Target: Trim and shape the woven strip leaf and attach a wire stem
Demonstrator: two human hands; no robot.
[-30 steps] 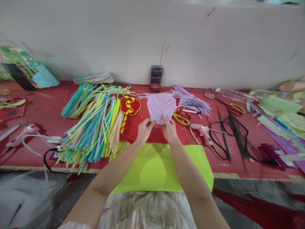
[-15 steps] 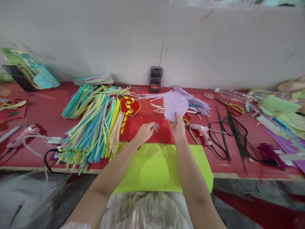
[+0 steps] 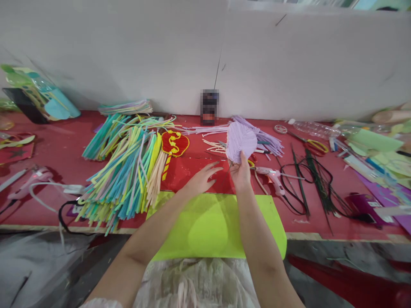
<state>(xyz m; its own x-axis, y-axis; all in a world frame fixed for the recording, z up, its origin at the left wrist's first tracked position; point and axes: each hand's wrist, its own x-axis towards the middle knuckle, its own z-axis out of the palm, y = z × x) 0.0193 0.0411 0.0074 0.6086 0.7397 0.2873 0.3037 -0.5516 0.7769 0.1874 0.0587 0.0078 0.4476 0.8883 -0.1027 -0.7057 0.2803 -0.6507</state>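
Observation:
My right hand grips the lower edge of a lilac fan-shaped piece made of pipe cleaners, holding it upright above the table with the thumb across its front. A thin dark wire or stem hangs below it. My left hand is open over the red mat, fingers apart and pointing toward the right hand, with nothing visible in it. A finished-looking red and yellow pipe-cleaner fan with a striped handle lies left of the hands. Behind the lilac piece are loose lilac pipe cleaners.
Bundles of coloured pipe cleaners cover the table at left. A pink glue gun, scissors and dark green stems lie at right. A yellow-green sheet hangs over the front edge. A blurred dark object stands against the wall.
My right hand has turned the lilac piece and shifted it slightly right. The fingers of my left hand, drawn together before, have spread apart and extended.

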